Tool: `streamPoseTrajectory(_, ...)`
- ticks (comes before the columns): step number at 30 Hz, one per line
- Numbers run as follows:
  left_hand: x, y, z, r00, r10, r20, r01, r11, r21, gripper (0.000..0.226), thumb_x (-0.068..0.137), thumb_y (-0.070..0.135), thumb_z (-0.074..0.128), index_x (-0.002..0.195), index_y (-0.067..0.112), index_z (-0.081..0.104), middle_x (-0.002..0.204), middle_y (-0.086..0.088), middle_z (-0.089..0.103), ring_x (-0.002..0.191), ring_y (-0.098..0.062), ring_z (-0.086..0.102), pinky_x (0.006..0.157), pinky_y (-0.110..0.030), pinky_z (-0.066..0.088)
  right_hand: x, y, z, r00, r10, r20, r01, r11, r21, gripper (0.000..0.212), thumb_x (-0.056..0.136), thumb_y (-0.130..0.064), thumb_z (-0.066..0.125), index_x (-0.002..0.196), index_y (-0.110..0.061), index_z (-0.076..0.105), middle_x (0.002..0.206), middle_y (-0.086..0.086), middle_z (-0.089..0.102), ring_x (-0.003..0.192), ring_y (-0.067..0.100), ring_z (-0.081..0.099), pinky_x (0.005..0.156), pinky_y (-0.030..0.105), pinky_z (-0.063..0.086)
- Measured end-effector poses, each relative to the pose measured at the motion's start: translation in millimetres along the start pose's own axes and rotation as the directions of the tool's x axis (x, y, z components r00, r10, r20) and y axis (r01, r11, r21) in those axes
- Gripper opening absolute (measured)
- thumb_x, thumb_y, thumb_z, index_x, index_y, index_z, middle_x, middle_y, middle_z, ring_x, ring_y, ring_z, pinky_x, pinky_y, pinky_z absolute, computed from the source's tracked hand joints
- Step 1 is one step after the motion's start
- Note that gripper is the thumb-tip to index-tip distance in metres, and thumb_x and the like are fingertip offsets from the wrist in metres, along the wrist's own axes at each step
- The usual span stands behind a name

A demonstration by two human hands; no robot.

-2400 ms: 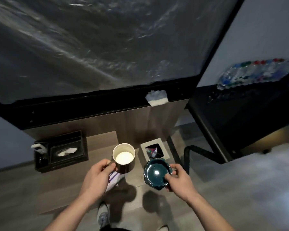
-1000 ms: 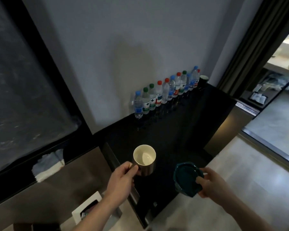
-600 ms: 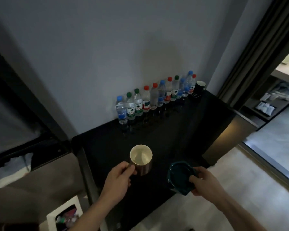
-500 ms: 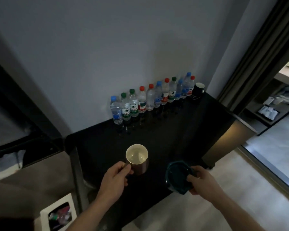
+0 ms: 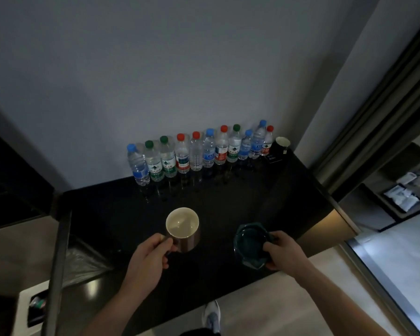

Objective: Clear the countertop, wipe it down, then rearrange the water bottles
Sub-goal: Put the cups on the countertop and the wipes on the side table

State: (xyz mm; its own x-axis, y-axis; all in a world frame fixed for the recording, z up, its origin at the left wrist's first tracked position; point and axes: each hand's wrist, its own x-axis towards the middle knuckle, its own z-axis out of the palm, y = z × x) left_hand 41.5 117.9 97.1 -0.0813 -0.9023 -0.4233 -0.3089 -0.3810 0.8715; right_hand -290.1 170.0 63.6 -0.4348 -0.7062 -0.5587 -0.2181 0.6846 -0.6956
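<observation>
Head view. The left hand [image 5: 148, 259] gripped the handle of a copper-coloured mug [image 5: 182, 229] with a cream interior, held upright over the black countertop [image 5: 252, 197]. The right hand [image 5: 284, 253] grasped a dark green dish [image 5: 251, 246] by its near rim, fingers curled over the edge, also over the counter near its front edge. Whether either item touched the surface could not be determined.

The water bottles [image 5: 197, 154] stood in one row along the wall at the back of the counter, caps blue, green and red. A dark cup [image 5: 282, 143] stood just beside the right end of the row, next to a small dark card [image 5: 272, 158].

Procedure, as judged: both items should be kept level and put down gently on the hard top, well clear of the bottle row so that none is toppled, leaving a free area for wiping.

Labels: the bottles carried blue, green and red bands; their print was too small to read, and no brand could be confirmed.
</observation>
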Motion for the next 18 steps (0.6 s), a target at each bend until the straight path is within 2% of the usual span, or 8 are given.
streamPoseTrajectory(3, 32.1, 11.1, 23.9, 1.0, -0.029, 0.007, 0.029, 1.0, -0.004, 0.025, 0.103, 0.021, 0.054, 0.086, 0.015, 0.071, 0.089, 0.0, 0.074, 0.08, -0.02, 0.063, 0.075, -0.038, 0.054, 32.9, -3.9, -16.0, 1.0, 0.027, 0.003, -0.027, 1.0, -0.003, 0.031, 0.097, -0.016, 0.065, 0.127, -0.02, 0.058, 0.108, 0.007, 0.068, 0.088, 0.025, 0.074, 0.066, 0.034, 0.065)
streamPoseTrajectory(8, 80.7, 34.6, 67.4, 0.999, -0.047, 0.02, 0.047, 0.999, -0.023, 0.023, 0.103, 0.021, 0.055, 0.088, 0.012, 0.071, 0.089, 0.0, 0.075, 0.076, -0.017, 0.062, 0.076, -0.036, 0.053, 89.2, -7.7, -45.5, 0.996, 0.088, -0.019, -0.089, 0.995, -0.044, 0.032, 0.098, -0.017, 0.065, 0.128, -0.021, 0.056, 0.107, 0.007, 0.067, 0.087, 0.025, 0.075, 0.071, 0.038, 0.066)
streamPoseTrajectory(13, 116.4, 54.9, 94.4, 0.999, -0.025, 0.03, 0.027, 0.998, -0.054, 0.024, 0.102, 0.018, 0.056, 0.084, 0.01, 0.069, 0.087, -0.003, 0.074, 0.071, -0.018, 0.059, 0.073, -0.039, 0.051, 147.9, -16.7, -65.7, 0.987, 0.125, -0.097, -0.131, 0.99, -0.053, 0.039, 0.096, -0.016, 0.065, 0.133, -0.016, 0.055, 0.101, 0.009, 0.069, 0.076, 0.026, 0.075, 0.053, 0.029, 0.058)
streamPoseTrajectory(18, 133.7, 63.6, 111.6, 0.999, -0.044, 0.001, 0.043, 0.996, -0.084, 0.025, 0.103, 0.018, 0.055, 0.082, 0.011, 0.067, 0.089, -0.004, 0.074, 0.07, -0.015, 0.058, 0.074, -0.038, 0.052, 209.0, -21.6, -74.4, 0.979, 0.178, -0.096, -0.179, 0.984, 0.0, 0.046, 0.096, -0.015, 0.065, 0.14, -0.016, 0.052, 0.108, 0.01, 0.065, 0.088, 0.03, 0.073, 0.069, 0.043, 0.066)
